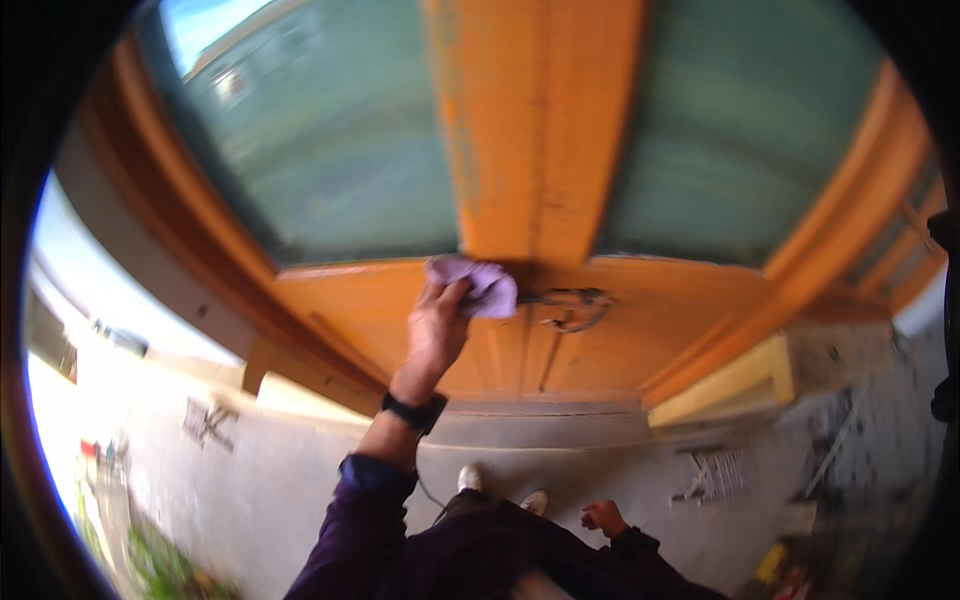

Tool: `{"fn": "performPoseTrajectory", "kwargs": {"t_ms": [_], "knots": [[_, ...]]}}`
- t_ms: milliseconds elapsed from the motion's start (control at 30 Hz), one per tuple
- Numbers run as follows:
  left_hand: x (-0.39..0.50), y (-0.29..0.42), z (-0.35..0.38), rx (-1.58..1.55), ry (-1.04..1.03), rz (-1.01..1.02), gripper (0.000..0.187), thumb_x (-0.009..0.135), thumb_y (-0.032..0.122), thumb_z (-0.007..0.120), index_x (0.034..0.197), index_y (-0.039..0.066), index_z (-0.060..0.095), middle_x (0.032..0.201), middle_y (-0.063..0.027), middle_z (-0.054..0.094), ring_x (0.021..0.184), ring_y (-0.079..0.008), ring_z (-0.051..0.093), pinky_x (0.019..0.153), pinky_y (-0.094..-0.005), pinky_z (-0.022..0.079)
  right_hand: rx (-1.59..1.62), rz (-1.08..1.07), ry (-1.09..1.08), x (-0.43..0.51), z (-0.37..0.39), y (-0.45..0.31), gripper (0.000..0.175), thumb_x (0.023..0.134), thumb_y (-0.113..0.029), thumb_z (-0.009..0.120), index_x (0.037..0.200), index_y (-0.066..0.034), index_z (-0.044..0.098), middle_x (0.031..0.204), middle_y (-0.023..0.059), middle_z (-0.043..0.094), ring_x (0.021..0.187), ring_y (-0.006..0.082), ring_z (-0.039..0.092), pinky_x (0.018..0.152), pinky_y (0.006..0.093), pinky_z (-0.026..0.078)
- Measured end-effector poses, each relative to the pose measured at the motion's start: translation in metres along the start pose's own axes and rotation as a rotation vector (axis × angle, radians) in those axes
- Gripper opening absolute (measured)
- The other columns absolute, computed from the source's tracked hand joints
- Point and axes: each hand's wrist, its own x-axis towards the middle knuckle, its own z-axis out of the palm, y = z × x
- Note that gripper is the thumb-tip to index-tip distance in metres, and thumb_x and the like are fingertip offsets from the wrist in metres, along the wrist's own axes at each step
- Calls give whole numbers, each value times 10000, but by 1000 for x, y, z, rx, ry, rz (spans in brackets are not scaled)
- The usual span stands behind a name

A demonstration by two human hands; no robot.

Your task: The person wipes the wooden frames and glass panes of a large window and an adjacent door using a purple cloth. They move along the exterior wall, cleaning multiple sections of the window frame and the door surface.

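Observation:
My left hand [437, 326] grips a crumpled purple cloth [491, 291] against the orange wooden double door [540, 150]. The cloth lies by the lower inner corner of the left glass pane [322, 150], left of the seam between the door leaves. Just right of it a dark metal ring handle [581, 307] hangs across the seam. A black band with a watch-like case [415, 412] circles my left wrist. Low beside my body, my right hand [604, 517] has its fingers curled in, apart from the door, and nothing shows in it.
A stone step [525, 431] runs below the door, behind my white shoes [470, 478]. One folding stool [206, 421] stands at left, another [712, 476] at right. Green plants [169, 559] are at lower left. Blurred items, one yellow [770, 562], lie at lower right.

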Motion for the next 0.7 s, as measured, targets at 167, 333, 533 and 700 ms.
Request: {"fn": "performPoseTrajectory", "kwargs": {"t_ms": [167,333,533,700], "knots": [[-56,3,25,-306,-174,67,323,742,-7,757,1054,71,728,977,-153,689,893,-380,687,776,-422,576,-34,-189,40,21,16,-29,230,972,-79,537,1100,34,691,791,121,719,677,197,712,581,307,567],[-145,-18,43,-464,-535,-279,286,836,84,803,1106,51,715,916,-89,719,863,-163,694,770,-327,558,153,-272,2,19,64,-104,218,996,-118,565,1122,0,697,861,80,719,731,162,695,650,302,554],[-199,-68,36,-718,-840,-632,321,878,153,774,1148,-9,714,995,-98,754,916,-150,691,803,-337,564,273,-503,-144,-4,140,-213,265,982,-133,659,1220,-20,688,999,73,732,895,137,687,743,279,544],[-198,-85,36,-802,-806,-617,299,898,104,727,1157,-42,694,1009,-93,752,940,-162,687,835,-349,567,58,-638,-13,4,196,-253,496,917,-103,747,1387,-28,610,1164,106,720,1046,169,680,931,340,555]]}}
